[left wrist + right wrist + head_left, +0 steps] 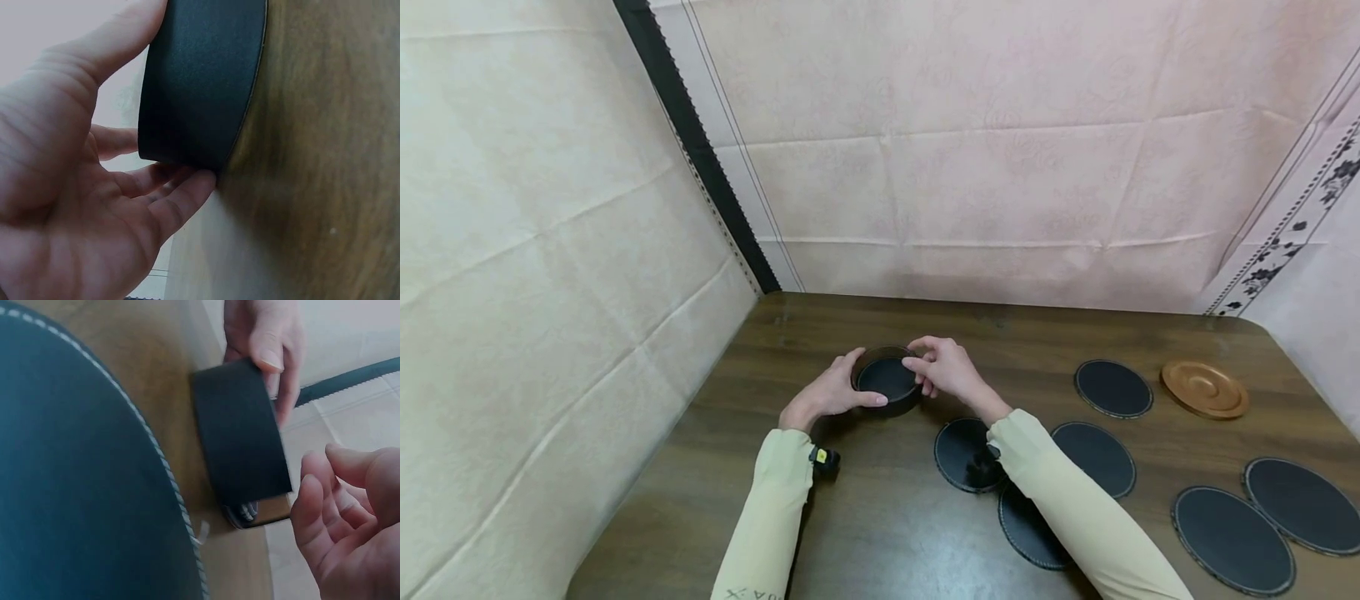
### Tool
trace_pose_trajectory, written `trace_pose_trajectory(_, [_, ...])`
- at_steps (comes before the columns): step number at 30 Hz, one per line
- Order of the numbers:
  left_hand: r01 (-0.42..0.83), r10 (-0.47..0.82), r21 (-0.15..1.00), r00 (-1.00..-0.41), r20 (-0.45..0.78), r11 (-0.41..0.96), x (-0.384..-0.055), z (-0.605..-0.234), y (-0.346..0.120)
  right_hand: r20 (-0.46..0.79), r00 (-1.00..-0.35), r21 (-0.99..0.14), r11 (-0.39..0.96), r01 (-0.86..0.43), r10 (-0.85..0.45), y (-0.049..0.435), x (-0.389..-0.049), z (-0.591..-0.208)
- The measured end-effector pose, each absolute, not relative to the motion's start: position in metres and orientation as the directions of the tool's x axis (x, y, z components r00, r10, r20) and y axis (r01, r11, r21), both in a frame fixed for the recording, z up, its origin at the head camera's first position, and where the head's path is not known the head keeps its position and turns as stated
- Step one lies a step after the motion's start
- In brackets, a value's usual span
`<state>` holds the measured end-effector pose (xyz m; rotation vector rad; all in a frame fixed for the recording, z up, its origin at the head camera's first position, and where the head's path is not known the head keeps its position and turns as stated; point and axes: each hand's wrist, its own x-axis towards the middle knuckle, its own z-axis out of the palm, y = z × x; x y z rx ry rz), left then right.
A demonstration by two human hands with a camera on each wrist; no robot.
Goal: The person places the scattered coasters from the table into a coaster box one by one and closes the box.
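A round, low-walled black coaster holder (901, 408) stands on the table, with a dark disc visible inside it in the head view. My left hand (829, 390) grips its left side, thumb along the near rim and fingers around the far side. In the left wrist view its smooth black wall (194, 81) lies between thumb and fingers. My right hand (953, 371) is at the holder's right rim. Seen from the right wrist, that hand (350, 519) has loosely bent fingers, nothing between them, beside an opening in the holder's wall. A round black coaster (958, 462) lies near my right wrist.
Several more black stitched coasters (1114, 388) lie on the right of the wooden table (865, 517), some partly under my right forearm. A brown round wooden piece with ringed grooves (1206, 389) lies at the back right. Pale cloth walls (970, 183) enclose the back and left.
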<state>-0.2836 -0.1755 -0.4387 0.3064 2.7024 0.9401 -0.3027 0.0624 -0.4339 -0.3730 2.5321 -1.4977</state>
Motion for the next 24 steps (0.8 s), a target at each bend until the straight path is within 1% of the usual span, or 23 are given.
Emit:
trace_pose_trajectory(8, [0.094, 0.268, 0.626, -0.944, -0.190, 0.774, -0.283, -0.438, -0.178, -0.029, -0.952, -0.862, 0.490, -0.130, -0.304, 0.087, -0.300, -0.422])
trace_pose_trajectory(15, [0.108, 0.282, 0.634, -0.943, -0.179, 0.765, -0.283, -0.439, -0.177, 0.012, -0.942, -0.845, 0.500, -0.188, -0.335, 0.112, -0.289, -0.418])
trace_pose_trajectory(24, [0.118, 0.294, 0.647, -0.941, -0.170, 0.753, -0.283, -0.439, -0.177, 0.054, -0.939, -0.825, 0.515, -0.234, -0.340, 0.145, -0.277, -0.418])
